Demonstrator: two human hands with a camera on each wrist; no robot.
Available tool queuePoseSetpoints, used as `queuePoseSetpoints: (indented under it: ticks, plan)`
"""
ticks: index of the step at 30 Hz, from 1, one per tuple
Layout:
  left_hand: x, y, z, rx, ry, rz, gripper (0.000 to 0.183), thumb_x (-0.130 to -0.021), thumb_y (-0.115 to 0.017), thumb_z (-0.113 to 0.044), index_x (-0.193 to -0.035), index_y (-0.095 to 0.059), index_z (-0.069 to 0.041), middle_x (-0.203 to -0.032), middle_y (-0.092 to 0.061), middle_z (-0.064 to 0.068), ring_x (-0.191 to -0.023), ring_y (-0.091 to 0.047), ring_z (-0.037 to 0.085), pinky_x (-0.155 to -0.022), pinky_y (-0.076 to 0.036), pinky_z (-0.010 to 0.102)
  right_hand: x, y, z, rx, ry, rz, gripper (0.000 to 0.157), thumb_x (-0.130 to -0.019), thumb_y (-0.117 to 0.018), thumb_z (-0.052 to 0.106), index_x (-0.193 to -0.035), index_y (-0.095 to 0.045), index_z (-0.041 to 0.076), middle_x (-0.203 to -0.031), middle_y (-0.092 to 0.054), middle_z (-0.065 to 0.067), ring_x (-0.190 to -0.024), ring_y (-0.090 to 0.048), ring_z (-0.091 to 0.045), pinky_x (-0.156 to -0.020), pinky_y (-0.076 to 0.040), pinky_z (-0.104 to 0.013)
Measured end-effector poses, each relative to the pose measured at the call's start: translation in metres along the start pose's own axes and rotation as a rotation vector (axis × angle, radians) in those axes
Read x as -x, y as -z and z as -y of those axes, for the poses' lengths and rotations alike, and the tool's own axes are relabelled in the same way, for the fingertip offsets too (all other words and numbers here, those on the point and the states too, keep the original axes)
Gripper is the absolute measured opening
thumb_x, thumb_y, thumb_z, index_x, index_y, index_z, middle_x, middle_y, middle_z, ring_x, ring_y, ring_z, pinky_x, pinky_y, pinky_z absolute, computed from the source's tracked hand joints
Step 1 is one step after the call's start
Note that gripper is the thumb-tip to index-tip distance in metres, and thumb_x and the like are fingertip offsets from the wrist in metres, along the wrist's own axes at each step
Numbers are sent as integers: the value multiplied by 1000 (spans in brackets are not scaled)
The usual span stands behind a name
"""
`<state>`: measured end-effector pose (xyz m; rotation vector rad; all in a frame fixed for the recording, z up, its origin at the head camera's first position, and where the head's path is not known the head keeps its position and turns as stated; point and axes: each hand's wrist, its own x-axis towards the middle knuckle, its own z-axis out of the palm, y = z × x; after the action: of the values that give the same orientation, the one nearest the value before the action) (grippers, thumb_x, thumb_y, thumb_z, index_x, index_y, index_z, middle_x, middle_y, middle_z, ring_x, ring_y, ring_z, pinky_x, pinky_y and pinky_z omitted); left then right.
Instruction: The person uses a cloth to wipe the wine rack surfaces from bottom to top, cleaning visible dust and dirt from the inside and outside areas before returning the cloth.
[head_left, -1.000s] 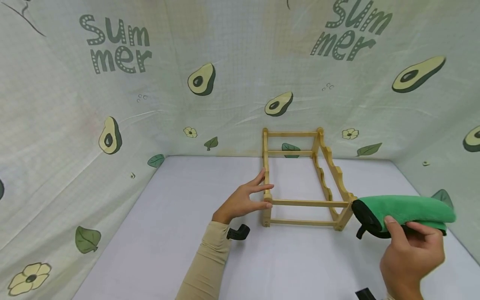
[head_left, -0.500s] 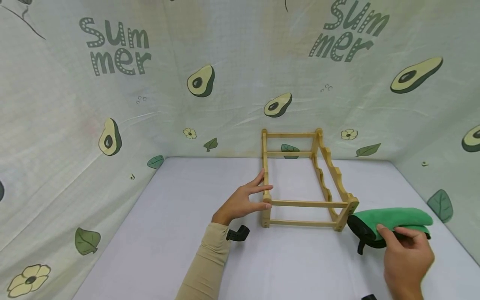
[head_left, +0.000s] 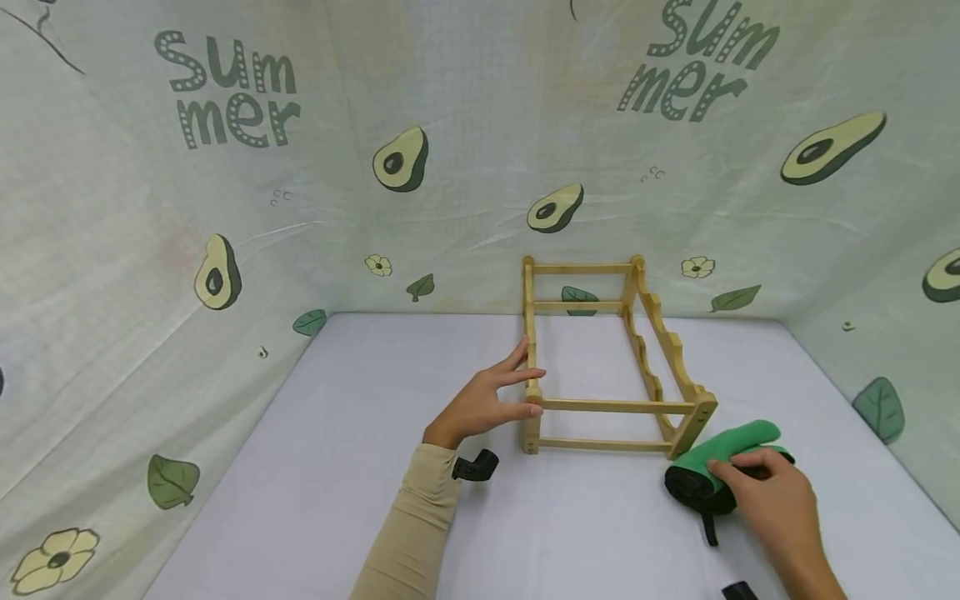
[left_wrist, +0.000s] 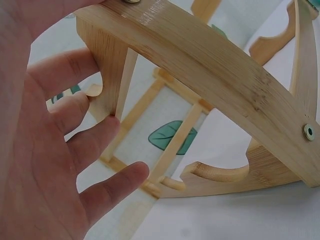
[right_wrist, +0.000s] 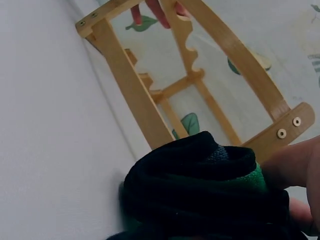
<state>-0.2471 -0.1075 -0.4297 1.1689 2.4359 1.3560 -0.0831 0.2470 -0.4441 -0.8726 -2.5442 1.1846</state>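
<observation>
A light wooden rack (head_left: 618, 407) with scalloped side rails stands on the table. My left hand (head_left: 483, 408) holds its near left corner, the thumb on the front and the fingers spread along the side; in the left wrist view the fingers (left_wrist: 97, 142) reach past the frame. My right hand (head_left: 780, 500) pinches a folded, fuzzy green cloth (head_left: 731, 446) with black edging and a hanging black loop. This cloth is just off the rack's near right corner, low over the table. Its black folds (right_wrist: 200, 195) fill the lower right wrist view and hide part of the right fingers.
White cloth covers the table (head_left: 360, 467). A pale curtain (head_left: 465, 108) printed with avocados and leaves encloses the back and sides. Black wrist devices show by the left wrist (head_left: 476, 466) and at the bottom edge.
My right hand has moved left and down with the green cloth, turning it so its black end points toward the near left. The left hand and the rack have stayed put.
</observation>
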Motion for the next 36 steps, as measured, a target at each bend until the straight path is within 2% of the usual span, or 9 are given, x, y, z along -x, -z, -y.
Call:
queuePoseSetpoints:
  ticks: [4, 9, 13, 18, 21, 24, 28, 32, 36]
  plan:
    - [0, 0, 0, 3, -11, -4, 54, -91, -74, -41, -141, -59, -26, -167, -6, -12, -149, -17, 12, -115, -29, 52, -1, -9, -1, 10, 53, -12, 45, -90, -74, 38, -111, -63, -1, -115, -64, -24, -106, -56, -36, -73, -42, -38]
    - [0, -1, 0, 12, -3, -10, 42, -91, -74, -42, -130, -64, -31, -167, -7, -11, -147, -25, 14, -112, -35, 49, 2, -18, 3, -37, 103, -77, 40, -91, -73, 32, -111, -62, -1, -118, -62, -22, -106, -54, -31, -73, -40, -30]
    - [-1, -2, 0, 20, 3, -8, 39, -91, -73, -43, -127, -64, -32, -166, -7, -12, -146, -27, 12, -110, -37, 45, 8, -20, 8, -124, 93, -185, 32, -90, -74, 26, -107, -62, 1, -102, -62, -12, -86, -52, -18, -61, -39, -21]
    - [0, 1, -6, 37, 4, -6, 37, -92, -73, -39, -127, -64, -30, -167, -7, -8, -147, -27, 13, -110, -38, 45, 11, -16, 19, -337, 204, -368, 18, -87, -77, 12, -95, -62, 6, -85, -56, 8, -67, -49, -4, -53, -39, -12]
    - [0, 1, -5, 44, 2, -8, 37, -92, -73, -37, -128, -64, -29, -167, -7, -6, -147, -26, 14, -110, -38, 45, 10, -12, 25, -447, 289, -442, 16, -86, -76, 4, -92, -62, 6, -84, -56, 8, -66, -52, -2, -56, -42, -9]
    - [0, -2, 0, 47, -2, -6, 39, -92, -73, -40, -128, -64, -30, -167, -6, -8, -147, -25, 10, -110, -38, 41, 8, -9, 27, -675, 300, -467, 16, -83, -73, -7, -89, -62, 2, -82, -56, 2, -65, -53, -5, -56, -43, -10]
    - [1, -4, 0, 69, 3, 4, 40, -92, -74, -40, -129, -64, -28, -167, -6, -9, -147, -24, 9, -110, -38, 39, 4, -5, 32, -1068, 305, -491, 21, -77, -67, -22, -83, -62, -3, -79, -56, -7, -63, -55, -10, -56, -47, -14]
    - [0, -4, 0, 57, -4, -5, 41, -92, -74, -39, -130, -64, -28, -167, -6, -9, -147, -24, 9, -110, -38, 39, 0, -2, 40, -1264, 394, -495, 19, -75, -60, -29, -80, -56, -12, -78, -54, -11, -63, -55, -16, -58, -52, -18]
    - [-1, -3, 0, 33, -13, -11, 41, -92, -73, -40, -130, -64, -28, -167, -6, -7, -147, -24, 10, -109, -39, 38, -3, 3, 46, -1381, 466, -463, 20, -75, -57, -32, -78, -53, -13, -75, -52, -14, -63, -55, -19, -58, -53, -21]
